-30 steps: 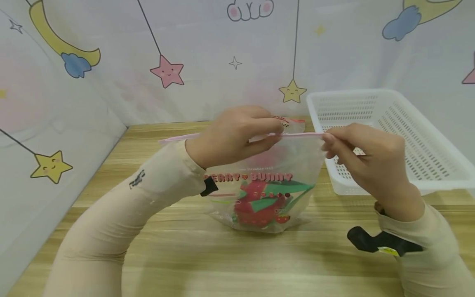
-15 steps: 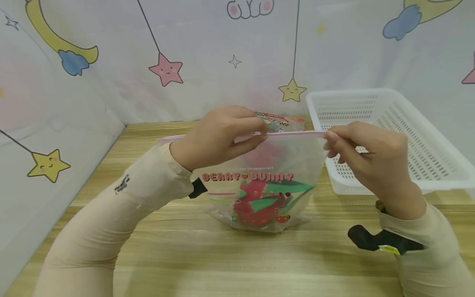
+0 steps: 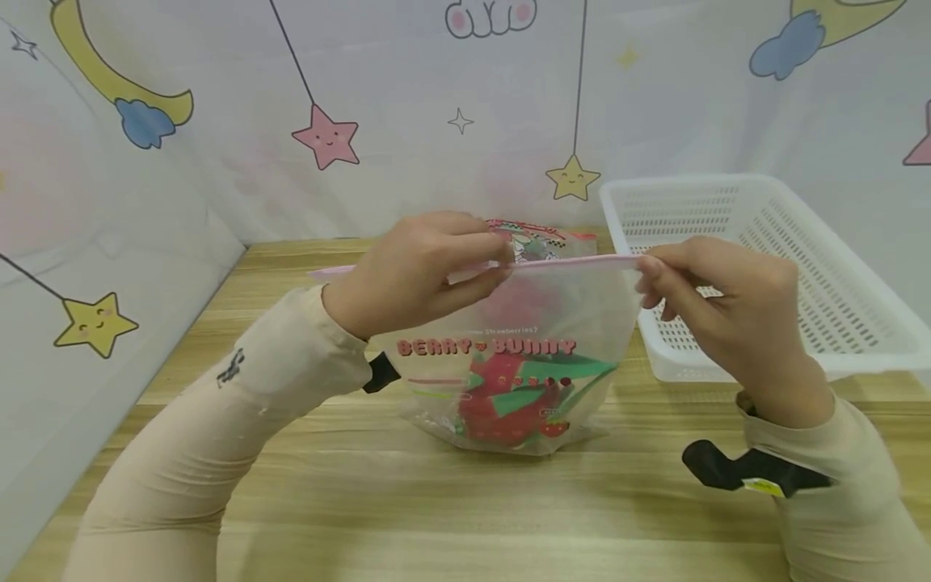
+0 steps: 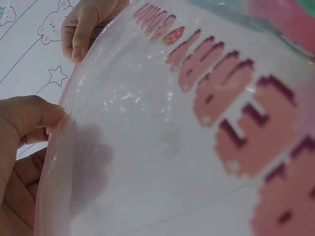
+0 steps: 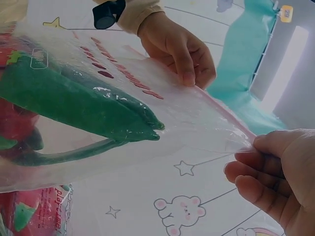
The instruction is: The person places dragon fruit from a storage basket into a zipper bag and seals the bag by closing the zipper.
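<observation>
A clear zip bag printed "BERRY BUNNY" stands upright on the wooden table, with red and green things inside. Along its top runs a pink zip strip. My right hand pinches the strip's right end between thumb and forefinger. Further left, my left hand pinches the same strip; its end pokes out past that wrist. In the right wrist view, a long green piece shows through the plastic. The left wrist view has the left thumb pressed at the strip.
Behind the bag stands another printed package with a red top edge, partly hidden. A white slotted plastic basket sits at the right, close beside the right hand. A patterned cloth wall borders the table at the back and left.
My left hand has slid leftward along the pink strip, uncovering more of it and of the package behind. The right hand has stayed at the corner, nearly still.
</observation>
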A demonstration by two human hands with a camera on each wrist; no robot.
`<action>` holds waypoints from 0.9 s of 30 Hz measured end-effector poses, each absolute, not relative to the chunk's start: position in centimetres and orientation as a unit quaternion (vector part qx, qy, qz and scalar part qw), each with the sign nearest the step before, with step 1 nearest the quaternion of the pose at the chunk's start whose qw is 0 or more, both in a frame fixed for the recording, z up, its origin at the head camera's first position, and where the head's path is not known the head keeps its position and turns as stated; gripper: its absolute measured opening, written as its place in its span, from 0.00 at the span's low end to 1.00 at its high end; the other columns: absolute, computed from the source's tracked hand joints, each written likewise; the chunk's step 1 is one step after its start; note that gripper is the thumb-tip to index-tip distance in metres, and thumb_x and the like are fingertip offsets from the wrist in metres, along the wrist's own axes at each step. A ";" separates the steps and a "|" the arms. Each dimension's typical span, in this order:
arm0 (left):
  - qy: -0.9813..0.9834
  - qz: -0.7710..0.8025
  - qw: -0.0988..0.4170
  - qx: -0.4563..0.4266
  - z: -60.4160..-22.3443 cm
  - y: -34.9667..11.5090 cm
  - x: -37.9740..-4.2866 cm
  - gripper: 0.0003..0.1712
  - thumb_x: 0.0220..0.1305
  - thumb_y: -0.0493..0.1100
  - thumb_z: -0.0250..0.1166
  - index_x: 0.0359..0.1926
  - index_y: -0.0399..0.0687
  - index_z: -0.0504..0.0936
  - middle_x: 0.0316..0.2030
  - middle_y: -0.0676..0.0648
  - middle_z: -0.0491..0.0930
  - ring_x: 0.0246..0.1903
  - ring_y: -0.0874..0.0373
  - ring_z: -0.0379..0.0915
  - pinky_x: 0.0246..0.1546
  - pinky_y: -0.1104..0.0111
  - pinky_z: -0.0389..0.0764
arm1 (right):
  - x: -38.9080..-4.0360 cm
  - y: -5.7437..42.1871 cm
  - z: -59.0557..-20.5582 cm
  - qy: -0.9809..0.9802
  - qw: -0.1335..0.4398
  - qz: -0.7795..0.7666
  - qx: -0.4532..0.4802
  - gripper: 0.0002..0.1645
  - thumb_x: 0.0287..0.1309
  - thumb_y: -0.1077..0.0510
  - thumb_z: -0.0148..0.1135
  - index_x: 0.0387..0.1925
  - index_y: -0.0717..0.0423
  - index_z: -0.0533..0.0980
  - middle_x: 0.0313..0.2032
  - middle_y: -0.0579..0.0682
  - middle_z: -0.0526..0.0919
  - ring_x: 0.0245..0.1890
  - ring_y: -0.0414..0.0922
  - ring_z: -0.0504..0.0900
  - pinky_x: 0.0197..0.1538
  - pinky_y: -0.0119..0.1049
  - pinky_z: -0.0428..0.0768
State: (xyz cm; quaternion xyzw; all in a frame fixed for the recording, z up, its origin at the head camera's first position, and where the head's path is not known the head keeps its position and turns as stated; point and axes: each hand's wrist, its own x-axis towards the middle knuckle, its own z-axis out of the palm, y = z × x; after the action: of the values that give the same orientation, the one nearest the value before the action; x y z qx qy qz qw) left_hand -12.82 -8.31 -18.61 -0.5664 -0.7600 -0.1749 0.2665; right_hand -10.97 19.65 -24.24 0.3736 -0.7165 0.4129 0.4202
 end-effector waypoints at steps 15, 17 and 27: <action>-0.768 -0.206 0.234 -0.559 -18.7 -8.0 -12.8 0.02 0.61 0.36 0.66 0.35 0.41 0.83 0.32 0.48 0.85 0.32 0.59 0.80 0.36 0.71 0.81 | -11.3 19.2 -24.5 -0.722 0.394 0.424 0.380 0.27 0.60 0.44 0.62 0.28 0.67 0.83 0.17 0.47 0.81 0.19 0.22 0.74 0.26 0.13 0.73; -0.767 -0.205 0.231 -0.562 -18.6 -8.0 -12.8 0.02 0.62 0.36 0.65 0.35 0.41 0.82 0.32 0.48 0.85 0.32 0.59 0.80 0.37 0.71 0.81 | -11.3 19.1 -24.5 -0.715 0.406 0.419 0.385 0.29 0.60 0.43 0.61 0.24 0.67 0.82 0.15 0.51 0.80 0.19 0.23 0.73 0.26 0.13 0.72; -0.780 -0.208 0.212 -0.551 -18.5 -9.2 -12.7 0.02 0.63 0.34 0.63 0.32 0.42 0.80 0.28 0.50 0.81 0.27 0.63 0.75 0.32 0.72 0.79 | -11.5 19.4 -24.4 -0.710 0.410 0.417 0.392 0.28 0.59 0.44 0.62 0.23 0.67 0.82 0.14 0.51 0.79 0.18 0.25 0.72 0.27 0.13 0.72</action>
State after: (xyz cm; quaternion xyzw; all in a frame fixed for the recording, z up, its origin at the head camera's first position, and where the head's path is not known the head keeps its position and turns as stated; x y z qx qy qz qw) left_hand -12.67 -9.17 -18.49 -0.5509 -0.7799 -0.2084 0.2120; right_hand -11.51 19.44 -24.44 0.3922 -0.7095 0.4174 0.4104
